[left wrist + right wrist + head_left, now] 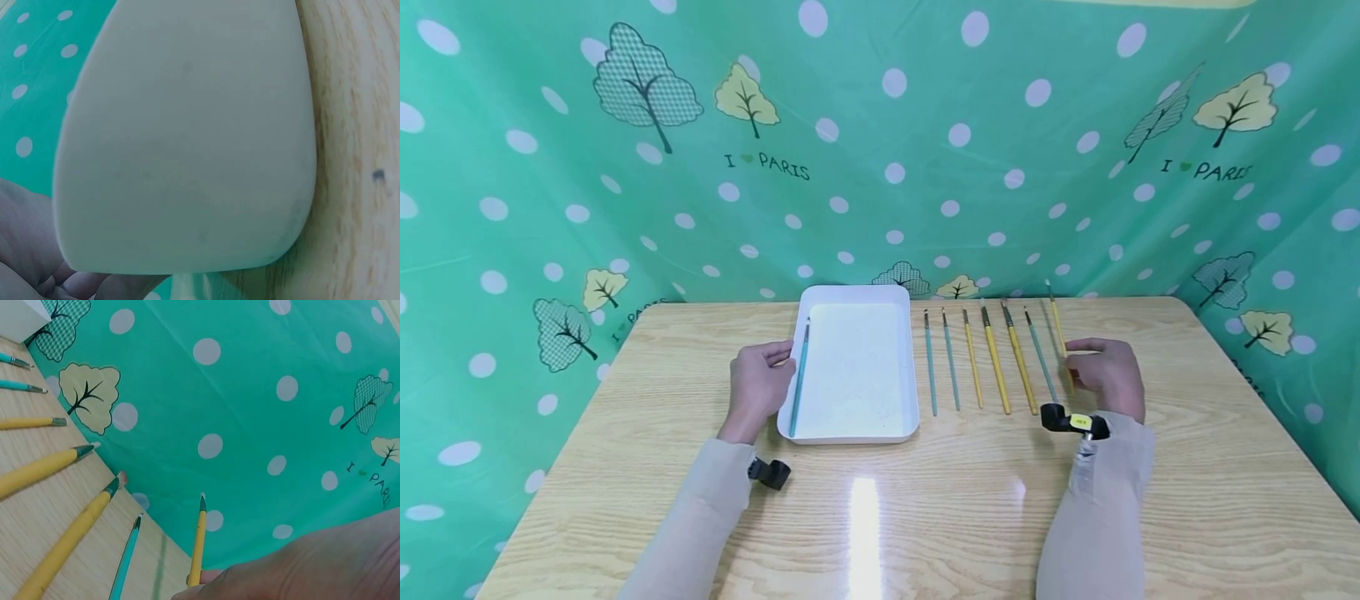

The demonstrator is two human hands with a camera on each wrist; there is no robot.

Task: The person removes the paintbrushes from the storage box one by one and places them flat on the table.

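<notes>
My left hand (758, 385) is at the left side of a white tray (855, 435), its fingers and thumb gripping the rim. Inside the tray, along its left side, lies one teal paintbrush (801, 379). Out to the right, my right hand (1105, 372) pinches a thin yellow paintbrush (1057, 326), bristles pointing up and away; its shadow falls on the table beside it. In the right wrist view that brush (199, 540) stands tilted above the wood between thumb and fingers. The tray's outer wall (187, 137) fills most of the left wrist view and hides part of the left hand (25, 244).
Between tray and right hand, several paintbrushes lie in a row, bristles away: teal ones (930, 362) and yellow ones (996, 358), two of them thicker. The wooden table (955, 517) ends at a green dotted curtain (895, 175) behind.
</notes>
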